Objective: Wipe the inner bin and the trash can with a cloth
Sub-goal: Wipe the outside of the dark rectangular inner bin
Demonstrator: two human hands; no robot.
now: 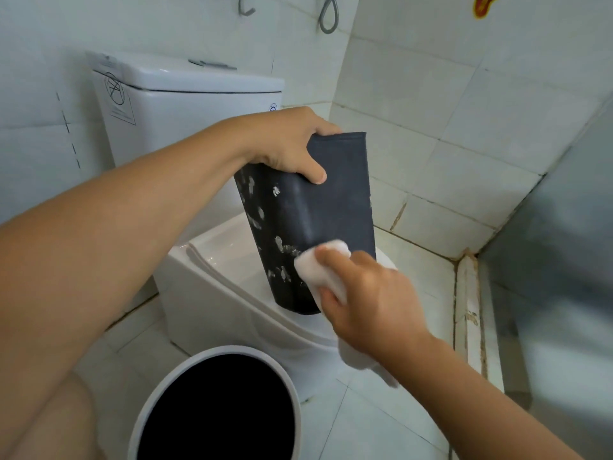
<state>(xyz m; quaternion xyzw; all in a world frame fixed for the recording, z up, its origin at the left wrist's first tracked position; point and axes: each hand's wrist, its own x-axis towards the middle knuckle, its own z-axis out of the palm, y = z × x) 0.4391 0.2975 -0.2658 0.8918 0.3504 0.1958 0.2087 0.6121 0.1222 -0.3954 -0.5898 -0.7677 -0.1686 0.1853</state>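
The dark grey inner bin (318, 210) is held tilted above the toilet, its outer wall speckled with white flecks on the left. My left hand (288, 144) grips its upper rim, thumb on the outside. My right hand (365, 297) holds a white cloth (318, 263) and presses it against the bin's lower wall; more of the cloth hangs below my wrist. The white trash can (149, 396) stands on the floor below, open, with a dark inside.
A white toilet (212, 260) with its lid down sits under the bin, its tank (185, 104) behind. Tiled walls close in behind and at right, with a grey panel (564, 260) at far right. My knee (49, 423) is at lower left.
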